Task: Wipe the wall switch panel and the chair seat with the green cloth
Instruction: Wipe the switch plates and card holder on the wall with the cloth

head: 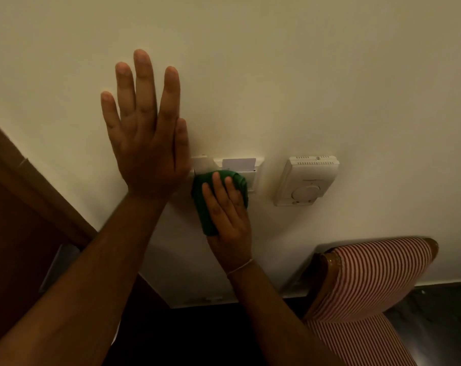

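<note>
While the wiping is on the panel: the chair seat waits its turn.
Landmark: the wall switch panel (253,167), white, set on the cream wall (303,75).
Right hand (228,220): fingers flat, pressing the green cloth (209,204) against the panel's lower left part — the cloth is pinned under the palm, not pinched.
Left hand (147,133): spread fully open, holding nothing, up and left of the panel; I cannot tell whether it touches the wall.
Thermostat (306,180): just right of the panel, apart from the cloth.
Chair (377,281): striped, well below and right of the panel; its seat (356,344) runs toward the bottom edge.
Key relation: the seat lies on the cloth hand's own side — I judge the right hand nearer for it.
Progress: panel likely under way, seat not yet touched.
</note>
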The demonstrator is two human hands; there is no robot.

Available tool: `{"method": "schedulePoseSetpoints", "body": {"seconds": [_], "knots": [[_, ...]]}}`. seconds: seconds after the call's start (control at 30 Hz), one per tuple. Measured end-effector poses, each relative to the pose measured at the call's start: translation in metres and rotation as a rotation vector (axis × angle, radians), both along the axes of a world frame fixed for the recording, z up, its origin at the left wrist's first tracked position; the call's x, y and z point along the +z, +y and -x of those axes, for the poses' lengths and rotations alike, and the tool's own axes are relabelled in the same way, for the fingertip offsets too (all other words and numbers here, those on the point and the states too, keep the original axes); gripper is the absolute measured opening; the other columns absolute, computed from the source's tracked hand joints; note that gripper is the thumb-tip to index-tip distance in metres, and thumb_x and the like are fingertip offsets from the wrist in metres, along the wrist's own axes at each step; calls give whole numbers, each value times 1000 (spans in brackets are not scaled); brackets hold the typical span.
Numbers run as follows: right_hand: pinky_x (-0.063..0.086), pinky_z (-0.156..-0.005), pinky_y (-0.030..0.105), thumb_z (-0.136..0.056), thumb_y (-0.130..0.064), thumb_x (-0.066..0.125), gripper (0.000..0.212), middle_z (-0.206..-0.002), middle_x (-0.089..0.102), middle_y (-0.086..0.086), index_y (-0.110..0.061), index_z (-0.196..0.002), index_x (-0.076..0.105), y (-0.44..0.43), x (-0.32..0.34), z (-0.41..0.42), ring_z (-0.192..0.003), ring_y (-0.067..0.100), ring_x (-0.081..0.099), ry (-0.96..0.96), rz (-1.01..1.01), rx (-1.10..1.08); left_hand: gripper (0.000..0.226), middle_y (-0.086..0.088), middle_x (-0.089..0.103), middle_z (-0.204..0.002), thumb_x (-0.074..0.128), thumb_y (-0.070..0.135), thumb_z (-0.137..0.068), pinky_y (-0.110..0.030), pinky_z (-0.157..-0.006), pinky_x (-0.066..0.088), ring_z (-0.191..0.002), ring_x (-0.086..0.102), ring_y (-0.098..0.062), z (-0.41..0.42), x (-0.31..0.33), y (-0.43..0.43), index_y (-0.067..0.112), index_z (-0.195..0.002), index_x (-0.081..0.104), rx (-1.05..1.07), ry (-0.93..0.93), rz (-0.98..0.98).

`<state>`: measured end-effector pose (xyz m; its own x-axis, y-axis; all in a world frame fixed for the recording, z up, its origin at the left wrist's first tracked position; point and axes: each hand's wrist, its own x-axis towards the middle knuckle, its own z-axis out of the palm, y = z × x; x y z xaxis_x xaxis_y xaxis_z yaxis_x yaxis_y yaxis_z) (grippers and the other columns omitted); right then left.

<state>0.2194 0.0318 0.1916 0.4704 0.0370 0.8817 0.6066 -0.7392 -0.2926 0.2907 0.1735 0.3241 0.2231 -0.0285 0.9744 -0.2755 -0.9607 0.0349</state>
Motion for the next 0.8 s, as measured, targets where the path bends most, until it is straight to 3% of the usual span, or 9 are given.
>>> {"method": "schedulePoseSetpoints", "body": {"seconds": [0.1,0.23,0.37,0.43,0.57,0.8], "knots": [[25,-134,47,-112,-17,58,51,-172,30,-1,-10,-158,37,-28,0,1,-165,22,25,-8,-109,-50,57,-30,38,-172,38,30,-118,-49,-141,1,-163,27,-48,-2,-1,1,12,-172,37,19,-23,-7],[24,-133,51,-114,-17,55,50,-177,22,-9,-6,-157,34,-29,-1,3,-166,23,20,21,-229,-72,58,-27,36,-173,39,30,-118,-48,-141,0,-167,24,-44,-6,-2,2,14,-173,35,3,-41,-11],[18,-136,46,-113,-17,54,45,-170,33,1,-5,-155,43,1,-3,2,-166,21,18,24,-94,-33,63,-22,27,-177,35,32,-119,-51,-141,4,-174,-2,-21,-5,-4,3,19,-180,23,-14,-48,-19],[20,-136,42,-112,-15,56,44,-164,41,7,-7,-155,47,10,-3,-1,-166,20,21,14,-4,-6,63,-21,23,-178,31,33,-119,-51,-141,3,-173,-4,-19,-6,-4,4,21,-180,17,-19,-54,-28],[26,-134,42,-109,-8,63,55,-168,38,6,-15,-159,41,-5,-7,-4,-164,23,29,-13,71,0,63,-21,19,-178,28,33,-119,-48,-141,-1,-173,-7,-18,-9,-4,4,23,-180,15,-26,-46,-34],[20,-136,41,-115,-26,48,49,-169,29,0,-12,-159,31,-47,-24,5,-167,19,16,48,-49,-127,64,-28,24,-176,26,36,-120,-46,-140,-6,-172,-12,-15,-7,-3,3,25,-180,7,-19,-6,-22]]}}
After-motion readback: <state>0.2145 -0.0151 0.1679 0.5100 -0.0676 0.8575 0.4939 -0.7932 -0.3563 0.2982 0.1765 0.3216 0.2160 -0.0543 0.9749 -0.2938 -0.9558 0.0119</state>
